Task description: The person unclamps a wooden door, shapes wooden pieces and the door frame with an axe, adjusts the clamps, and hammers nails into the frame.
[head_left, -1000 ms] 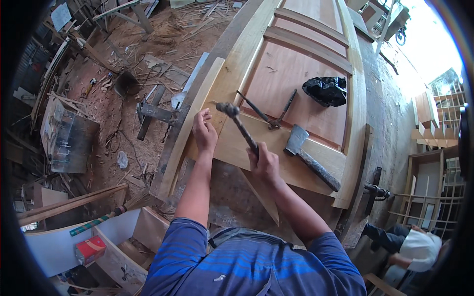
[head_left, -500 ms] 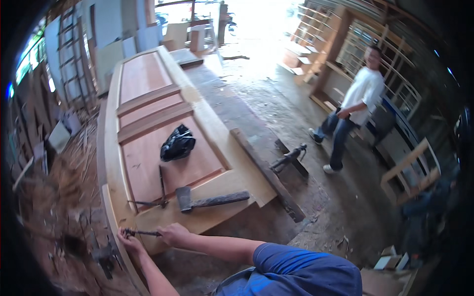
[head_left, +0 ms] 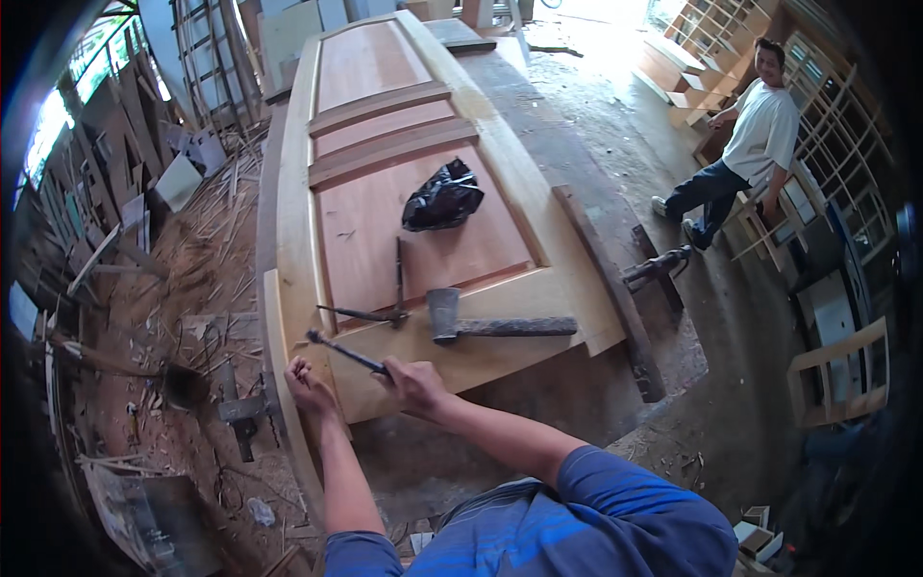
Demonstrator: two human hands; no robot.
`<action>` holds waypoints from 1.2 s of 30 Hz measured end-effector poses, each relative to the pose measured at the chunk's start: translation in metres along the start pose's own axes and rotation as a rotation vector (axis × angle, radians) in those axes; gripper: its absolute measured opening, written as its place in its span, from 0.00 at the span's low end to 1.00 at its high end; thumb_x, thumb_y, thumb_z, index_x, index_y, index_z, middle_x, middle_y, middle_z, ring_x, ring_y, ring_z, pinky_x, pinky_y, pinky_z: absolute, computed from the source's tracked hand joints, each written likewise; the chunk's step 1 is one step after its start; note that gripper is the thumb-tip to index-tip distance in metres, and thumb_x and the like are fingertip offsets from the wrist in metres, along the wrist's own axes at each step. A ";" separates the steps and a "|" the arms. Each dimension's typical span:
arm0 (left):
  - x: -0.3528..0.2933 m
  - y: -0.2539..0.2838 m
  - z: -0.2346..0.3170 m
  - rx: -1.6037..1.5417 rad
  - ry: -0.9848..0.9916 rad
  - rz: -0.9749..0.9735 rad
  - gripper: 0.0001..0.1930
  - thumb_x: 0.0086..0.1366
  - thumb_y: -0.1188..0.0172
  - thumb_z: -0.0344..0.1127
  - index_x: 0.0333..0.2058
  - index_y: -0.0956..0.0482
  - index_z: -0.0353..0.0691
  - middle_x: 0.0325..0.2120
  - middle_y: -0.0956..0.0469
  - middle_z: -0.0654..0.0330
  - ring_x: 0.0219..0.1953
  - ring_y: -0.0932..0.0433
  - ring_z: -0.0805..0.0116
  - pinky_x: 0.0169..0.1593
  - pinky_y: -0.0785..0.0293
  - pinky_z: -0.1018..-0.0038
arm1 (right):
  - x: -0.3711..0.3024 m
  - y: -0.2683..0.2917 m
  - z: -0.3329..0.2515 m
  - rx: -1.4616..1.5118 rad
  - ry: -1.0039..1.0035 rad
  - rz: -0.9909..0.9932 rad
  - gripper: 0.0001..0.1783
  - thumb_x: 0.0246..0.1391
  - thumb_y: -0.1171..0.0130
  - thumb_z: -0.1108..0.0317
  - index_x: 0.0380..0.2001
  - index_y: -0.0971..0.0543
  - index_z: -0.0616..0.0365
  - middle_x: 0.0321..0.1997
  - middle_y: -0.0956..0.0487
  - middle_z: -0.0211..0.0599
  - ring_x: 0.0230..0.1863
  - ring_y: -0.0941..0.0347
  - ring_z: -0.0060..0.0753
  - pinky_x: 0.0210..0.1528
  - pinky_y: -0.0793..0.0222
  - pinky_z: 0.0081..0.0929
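Note:
My right hand (head_left: pixel 415 387) is closed round the handle of a slim dark hammer (head_left: pixel 344 352). Its small head is raised just above and beyond my left hand (head_left: pixel 310 387), apart from it. My left hand rests at the near left corner of a panelled wooden door (head_left: pixel 481 356), fingers pinched; anything between them is too small to make out. Lying on the door are a hatchet (head_left: pixel 443 315) with a worn wooden handle, a dark thin tool with two spread legs (head_left: pixel 397 315) and a crumpled black plastic bag (head_left: pixel 442 197).
A clamp (head_left: pixel 659 269) juts out beside a dark bar (head_left: pixel 611 293) at the door's right; another clamp (head_left: pixel 245 409) sits at the left edge. Wood scraps (head_left: pixel 207 250) litter the left floor. A person in a white shirt (head_left: pixel 760 135) stands at the far right, near wooden frames.
The hammer's head has lifted away from my left hand. My view has shifted, so the door appears farther right and higher. The person in white has changed posture.

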State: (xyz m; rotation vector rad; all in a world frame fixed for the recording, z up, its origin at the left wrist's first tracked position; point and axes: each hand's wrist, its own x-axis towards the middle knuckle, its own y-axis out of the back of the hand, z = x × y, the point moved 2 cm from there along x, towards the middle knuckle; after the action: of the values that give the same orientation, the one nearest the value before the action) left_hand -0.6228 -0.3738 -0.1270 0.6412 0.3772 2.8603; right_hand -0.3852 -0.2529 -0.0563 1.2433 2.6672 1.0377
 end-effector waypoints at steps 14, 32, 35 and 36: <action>0.241 -0.069 -0.047 0.565 -0.814 -0.445 0.14 0.72 0.47 0.28 0.50 0.15 0.43 0.49 0.13 0.51 0.59 0.18 0.51 0.64 0.23 0.59 | 0.009 0.003 -0.029 0.118 0.030 0.081 0.12 0.70 0.33 0.58 0.41 0.22 0.54 0.26 0.18 0.48 0.27 0.17 0.59 0.27 0.25 0.51; 0.034 -0.029 0.077 0.108 0.034 -0.165 0.12 0.74 0.37 0.31 0.53 0.17 0.34 0.38 0.16 0.54 0.38 0.19 0.66 0.44 0.22 0.66 | 0.002 0.006 -0.020 0.114 -0.080 0.069 0.14 0.70 0.34 0.57 0.45 0.20 0.57 0.29 0.17 0.53 0.31 0.17 0.62 0.32 0.24 0.52; 0.078 -0.063 0.105 0.086 -0.070 -0.275 0.10 0.72 0.34 0.30 0.49 0.13 0.34 0.35 0.16 0.55 0.37 0.18 0.64 0.44 0.21 0.68 | 0.007 0.009 -0.018 0.165 -0.097 0.102 0.14 0.70 0.33 0.59 0.45 0.18 0.58 0.29 0.17 0.53 0.30 0.16 0.60 0.32 0.24 0.50; 0.097 -0.078 0.107 0.099 -0.131 -0.336 0.09 0.71 0.33 0.31 0.46 0.12 0.36 0.35 0.15 0.54 0.36 0.16 0.61 0.44 0.20 0.66 | 0.008 0.008 -0.019 0.170 -0.096 0.104 0.14 0.70 0.33 0.59 0.45 0.18 0.58 0.29 0.17 0.53 0.30 0.16 0.60 0.32 0.24 0.50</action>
State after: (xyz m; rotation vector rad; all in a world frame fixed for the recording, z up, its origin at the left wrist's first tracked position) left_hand -0.6521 -0.2547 -0.0179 0.7037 0.5513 2.4801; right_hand -0.3905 -0.2544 -0.0349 1.4361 2.6895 0.7522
